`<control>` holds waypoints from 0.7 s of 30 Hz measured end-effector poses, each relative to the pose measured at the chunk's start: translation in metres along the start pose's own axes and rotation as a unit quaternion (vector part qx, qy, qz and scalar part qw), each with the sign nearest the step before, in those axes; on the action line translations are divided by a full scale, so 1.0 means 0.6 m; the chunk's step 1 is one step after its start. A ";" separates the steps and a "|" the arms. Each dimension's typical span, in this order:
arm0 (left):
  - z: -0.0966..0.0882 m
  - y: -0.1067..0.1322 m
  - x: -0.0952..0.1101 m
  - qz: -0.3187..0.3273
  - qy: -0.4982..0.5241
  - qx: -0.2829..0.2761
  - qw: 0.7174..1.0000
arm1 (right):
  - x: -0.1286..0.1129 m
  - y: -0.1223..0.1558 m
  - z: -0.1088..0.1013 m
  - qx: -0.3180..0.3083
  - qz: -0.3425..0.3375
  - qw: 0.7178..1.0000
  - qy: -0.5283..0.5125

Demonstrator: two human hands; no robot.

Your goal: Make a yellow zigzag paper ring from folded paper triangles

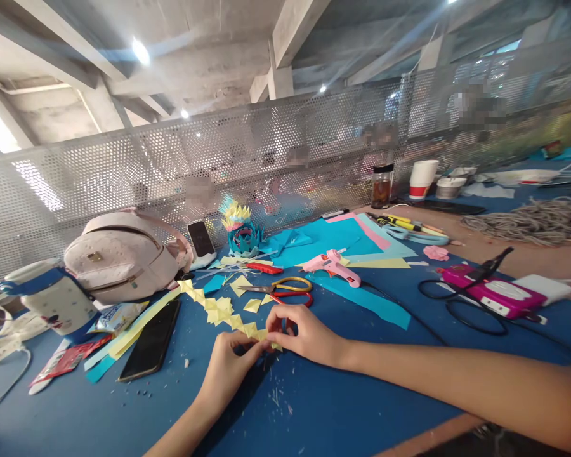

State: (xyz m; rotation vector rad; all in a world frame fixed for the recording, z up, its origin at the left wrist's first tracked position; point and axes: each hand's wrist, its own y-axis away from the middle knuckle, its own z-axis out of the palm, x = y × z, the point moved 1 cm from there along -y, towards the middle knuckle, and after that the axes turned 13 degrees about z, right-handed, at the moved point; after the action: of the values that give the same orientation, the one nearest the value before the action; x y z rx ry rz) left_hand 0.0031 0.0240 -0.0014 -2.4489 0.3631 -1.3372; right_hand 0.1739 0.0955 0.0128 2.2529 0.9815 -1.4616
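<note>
A chain of folded yellow paper pieces [219, 310] runs diagonally over the blue table [314, 406]. Both hands pinch its near end. My left hand [231, 368] holds it from below with fingers closed. My right hand [302, 333] presses on the same end from the right, fingers curled. Scissors with yellow and red handles [283, 289] lie just beyond my right hand, with loose yellow paper scraps [247, 295] beside them.
A pink glue gun [335, 266] lies on cyan and yellow paper sheets [333, 238]. A black phone [151, 343], a pink backpack [124, 254], a blue-white mug [52, 298], a paper flower [242, 231], a magenta device with cable [490, 292], rope [533, 219] and cups [421, 179] surround. A perforated metal screen [171, 165] stands behind.
</note>
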 end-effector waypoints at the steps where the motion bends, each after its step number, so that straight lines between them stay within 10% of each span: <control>1: 0.000 0.000 0.000 0.001 0.003 0.000 1.000 | 0.000 0.000 0.000 0.001 0.000 1.000 0.000; 21: 0.001 -0.001 -0.002 0.001 -0.004 0.001 1.000 | 0.001 -0.002 0.000 0.005 0.004 1.000 0.001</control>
State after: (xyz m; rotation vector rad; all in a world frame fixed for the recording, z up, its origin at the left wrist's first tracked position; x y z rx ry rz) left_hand 0.0029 0.0252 -0.0022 -2.4506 0.3614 -1.3269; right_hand 0.1732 0.0965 0.0123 2.2634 0.9672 -1.4643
